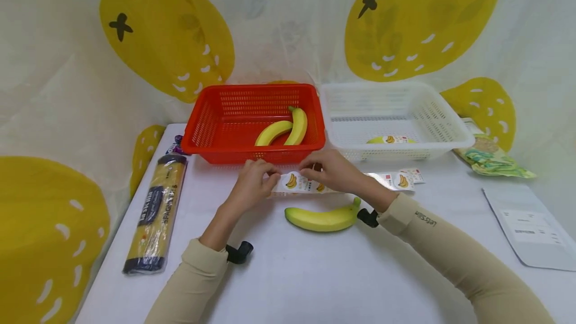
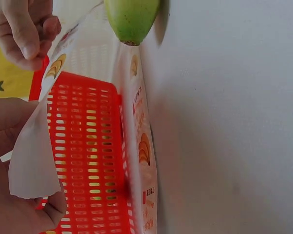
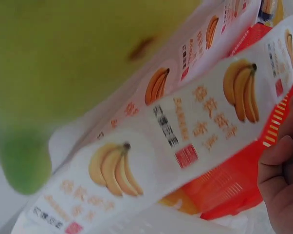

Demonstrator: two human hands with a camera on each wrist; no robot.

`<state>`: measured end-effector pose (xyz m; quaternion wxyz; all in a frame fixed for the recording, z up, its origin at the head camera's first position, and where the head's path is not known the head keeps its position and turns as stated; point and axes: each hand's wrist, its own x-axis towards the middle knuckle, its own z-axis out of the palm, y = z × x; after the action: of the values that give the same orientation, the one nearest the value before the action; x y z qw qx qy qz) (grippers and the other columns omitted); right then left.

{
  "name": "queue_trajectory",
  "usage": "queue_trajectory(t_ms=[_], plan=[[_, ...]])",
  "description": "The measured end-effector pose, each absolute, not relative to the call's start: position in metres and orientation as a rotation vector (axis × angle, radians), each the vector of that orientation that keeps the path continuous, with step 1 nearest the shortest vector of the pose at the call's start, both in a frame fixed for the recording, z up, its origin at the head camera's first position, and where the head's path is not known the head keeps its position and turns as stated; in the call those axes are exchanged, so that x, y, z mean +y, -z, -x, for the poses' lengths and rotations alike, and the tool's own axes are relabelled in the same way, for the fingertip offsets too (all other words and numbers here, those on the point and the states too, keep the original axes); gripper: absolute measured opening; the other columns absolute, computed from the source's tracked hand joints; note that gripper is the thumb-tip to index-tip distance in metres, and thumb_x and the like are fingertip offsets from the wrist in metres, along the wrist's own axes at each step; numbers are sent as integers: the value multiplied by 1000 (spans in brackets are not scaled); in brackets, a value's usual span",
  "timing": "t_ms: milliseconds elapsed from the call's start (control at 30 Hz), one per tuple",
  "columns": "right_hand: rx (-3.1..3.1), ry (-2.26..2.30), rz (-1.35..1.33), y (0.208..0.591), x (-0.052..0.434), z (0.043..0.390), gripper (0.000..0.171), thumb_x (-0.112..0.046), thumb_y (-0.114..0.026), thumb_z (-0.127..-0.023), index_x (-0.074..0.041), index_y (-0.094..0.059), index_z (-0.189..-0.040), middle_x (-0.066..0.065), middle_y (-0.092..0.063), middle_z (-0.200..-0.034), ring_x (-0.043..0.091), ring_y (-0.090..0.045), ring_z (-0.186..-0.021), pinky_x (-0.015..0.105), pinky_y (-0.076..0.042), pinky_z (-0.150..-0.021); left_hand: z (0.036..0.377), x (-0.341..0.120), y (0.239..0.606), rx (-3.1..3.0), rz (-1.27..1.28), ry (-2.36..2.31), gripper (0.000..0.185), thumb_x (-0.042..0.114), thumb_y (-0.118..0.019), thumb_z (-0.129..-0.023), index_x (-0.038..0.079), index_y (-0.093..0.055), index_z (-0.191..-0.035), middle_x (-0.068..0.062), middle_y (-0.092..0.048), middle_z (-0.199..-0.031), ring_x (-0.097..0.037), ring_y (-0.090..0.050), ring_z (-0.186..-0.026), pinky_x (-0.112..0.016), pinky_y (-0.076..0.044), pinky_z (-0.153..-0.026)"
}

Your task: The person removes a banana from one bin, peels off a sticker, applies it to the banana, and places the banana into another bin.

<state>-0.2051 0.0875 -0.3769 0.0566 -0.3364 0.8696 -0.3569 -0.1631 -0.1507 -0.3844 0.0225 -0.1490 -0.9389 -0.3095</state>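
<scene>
The left hand (image 1: 249, 184) pinches a sticker strip (image 1: 291, 180); two bananas (image 1: 297, 126) in the red basket (image 1: 254, 155) look unlabelled — seemingly left to do, like the nearer banana (image 1: 321, 219) on the table (image 1: 306, 284). The right hand (image 1: 333, 170) bends its fingers there — grip unclear. The white basket (image 1: 400, 152) has one labelled banana (image 1: 377, 140), apparently done.

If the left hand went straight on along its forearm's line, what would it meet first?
The left hand would probably meet the red basket first, on its front wall; depth here is unclear.
</scene>
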Motion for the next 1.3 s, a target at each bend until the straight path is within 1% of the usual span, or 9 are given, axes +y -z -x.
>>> queue_trajectory(t_ms=[167, 333, 433, 567, 733, 933, 1167, 1233, 1300], plan=[[2626, 1079, 985, 381, 81, 207, 13, -16, -73, -94, -11, -78, -105, -2, -71, -86, 14, -57, -72, 25, -50, -63, 161, -149, 385, -2888, 469, 1021, 14, 14, -69, -96, 8, -78, -104, -8, -74, -103, -27, -56, -101, -39, -44, -87], [2609, 1088, 982, 385, 78, 207, 14, -18, -74, -93, -12, -77, -105, -3, -72, -87, 14, -57, -68, 25, -50, -59, 159, -148, 386, -2907, 423, 1098, 13, 15, -68, -97, 8, -77, -105, -8, -71, -104, -23, -61, -100, -41, -52, -91], [2615, 1078, 986, 386, 77, 206, 10, -19, -74, -94, -14, -77, -102, -4, -71, -86, 14, -56, -72, 24, -49, -61, 159, -146, 388, -2915, 404, 1152, 12, 14, -68, -98, 7, -76, -104, -8, -69, -103, -23, -63, -99, -41, -56, -92], [2614, 1062, 989, 388, 77, 205, 5, -18, -73, -95, -14, -75, -97, -4, -69, -85, 15, -56, -78, 25, -49, -68, 159, -146, 390, -2928, 382, 1178, 12, 14, -68, -98, 7, -76, -104, -8, -69, -105, -23, -63, -99, -41, -56, -92], [2601, 1045, 1031, 389, 78, 205, 5, -17, -72, -95, -13, -74, -97, -2, -70, -88, 16, -57, -82, 28, -51, -74, 159, -145, 390, -2935, 354, 1193, 13, 15, -68, -98, 8, -77, -104, -9, -70, -108, -24, -63, -101, -41, -56, -93], [2579, 1070, 1077, 390, 81, 206, 5, -17, -72, -95, -13, -74, -97, -3, -70, -89, 14, -57, -83, 28, -51, -75, 159, -145, 390, -2933, 338, 1211, 12, 14, -70, -96, 7, -77, -102, -9, -70, -105, -24, -65, -102, -42, -57, -96], [2530, 1194, 988, 394, 83, 207, 4, -18, -71, -96, -16, -73, -98, -4, -65, -85, 17, -55, -81, 24, -45, -69, 161, -150, 395, -2942, 316, 1173, 11, 13, -69, -96, 7, -77, -102, -8, -71, -103, -24, -65, -102, -42, -56, -96], [2512, 1246, 964, 394, 84, 207, 4, -18, -71, -96, -16, -73, -99, -3, -63, -84, 17, -54, -81, 23, -45, -70, 161, -151, 397, -2947, 306, 1172, 11, 13, -69, -96, 7, -77, -101, -8, -71, -102, -24, -64, -102, -42, -56, -96], [2486, 1302, 959, 394, 85, 206, 5, -18, -71, -96, -15, -72, -99, -1, -64, -86, 18, -56, -83, 23, -46, -73, 161, -153, 398, -2951, 288, 1177, 11, 14, -69, -96, 8, -77, -101, -7, -71, -102, -24, -64, -101, -41, -56, -96]])
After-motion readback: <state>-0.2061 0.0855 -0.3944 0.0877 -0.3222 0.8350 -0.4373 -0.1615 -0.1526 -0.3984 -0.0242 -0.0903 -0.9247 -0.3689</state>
